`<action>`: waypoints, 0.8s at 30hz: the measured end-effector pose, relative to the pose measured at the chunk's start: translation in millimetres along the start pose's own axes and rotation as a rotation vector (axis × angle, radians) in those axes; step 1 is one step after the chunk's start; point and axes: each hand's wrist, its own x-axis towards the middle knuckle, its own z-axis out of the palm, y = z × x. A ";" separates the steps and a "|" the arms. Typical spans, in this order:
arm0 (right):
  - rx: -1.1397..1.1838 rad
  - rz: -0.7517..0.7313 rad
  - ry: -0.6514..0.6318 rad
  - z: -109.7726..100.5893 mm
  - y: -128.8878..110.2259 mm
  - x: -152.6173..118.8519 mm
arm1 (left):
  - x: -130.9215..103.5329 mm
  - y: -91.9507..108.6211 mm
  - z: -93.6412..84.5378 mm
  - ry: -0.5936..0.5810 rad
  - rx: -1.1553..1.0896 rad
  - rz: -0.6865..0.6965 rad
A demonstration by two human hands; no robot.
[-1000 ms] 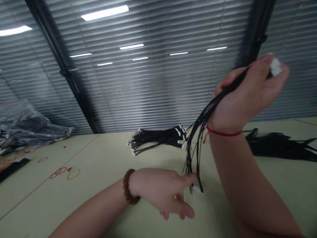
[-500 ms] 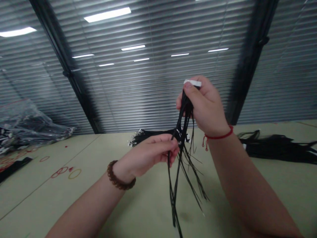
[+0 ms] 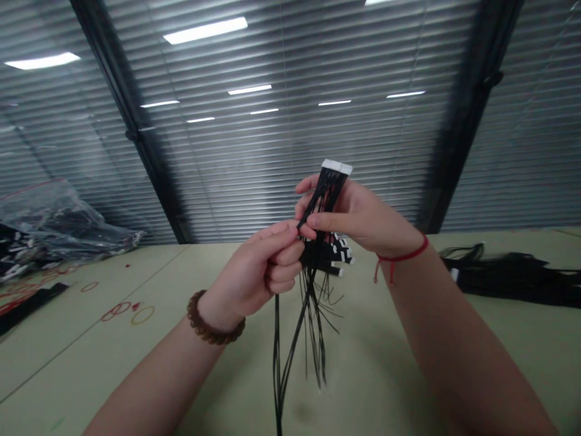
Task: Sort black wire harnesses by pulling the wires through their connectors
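Note:
A bundle of thin black wires (image 3: 330, 189) with a white connector (image 3: 336, 166) at its top end is held up in front of me. My right hand (image 3: 351, 212) grips the bundle a little below the connector, thumb in front and fingers behind. My left hand (image 3: 276, 257) is closed around some of the wires at the bundle's left side, its fingertips meeting the right hand's. The loose wire ends hang down below both hands, some long, some short and fanned out. Behind the hands, another black wire bundle with white connectors (image 3: 342, 248) lies partly hidden on the table.
A clear plastic bag (image 3: 86, 230) of dark wires with white parts rests at the left. Rubber bands (image 3: 143, 315) lie scattered on the pale table (image 3: 154, 363). More black wire bundles (image 3: 517, 278) lie at the right. Window blinds (image 3: 236, 169) rise behind.
The right hand has shifted its hold lower, and the connector now stands clear above the fingers. The left hand has come up and closed around wires, pulling some out to the left.

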 end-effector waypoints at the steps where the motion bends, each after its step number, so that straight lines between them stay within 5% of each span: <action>1: -0.003 0.006 -0.018 0.1 -0.9 -0.2 | 0.3 -0.2 0.0 0.003 -0.002 0.007; 7: -0.073 0.010 -0.048 -1.7 -4.2 -2.8 | 0.2 -0.5 -3.3 0.072 0.081 0.093; 17: -0.217 0.012 0.088 -2.9 -3.5 -1.0 | -4.7 6.6 -4.8 0.279 0.567 0.209; 24: -0.321 0.055 0.159 -1.1 -0.7 1.0 | -0.9 5.8 -7.7 0.370 0.686 0.277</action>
